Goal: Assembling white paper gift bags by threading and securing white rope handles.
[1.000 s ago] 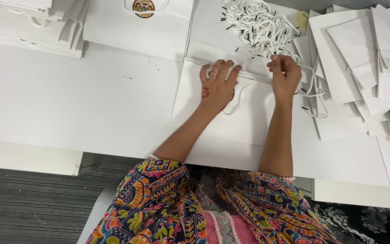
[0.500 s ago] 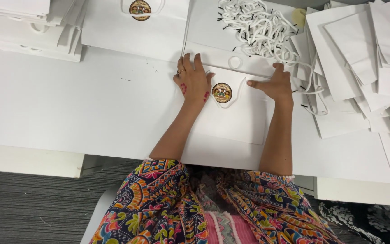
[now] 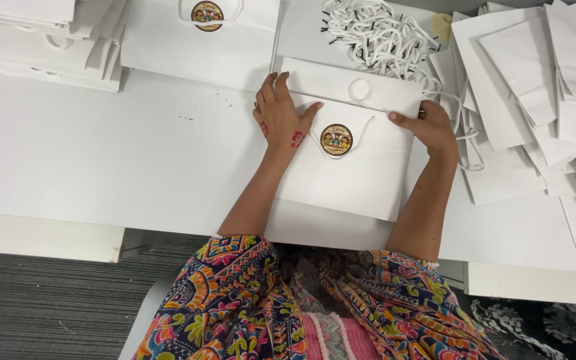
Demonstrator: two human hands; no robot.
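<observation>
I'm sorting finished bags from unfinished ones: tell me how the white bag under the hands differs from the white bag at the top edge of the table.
The bag under the hands shows almost whole, while the far bag is cut off by the picture's top edge. The left hand and right hand press on the near one; nothing touches the far one. The near one lies on another white sheet; the far one on the table. Both are flat and white, with a round sticker and a white cord handle.

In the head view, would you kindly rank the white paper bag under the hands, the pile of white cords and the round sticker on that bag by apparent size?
1. White paper bag, largest.
2. Pile of white cords.
3. Round sticker, smallest.
</observation>
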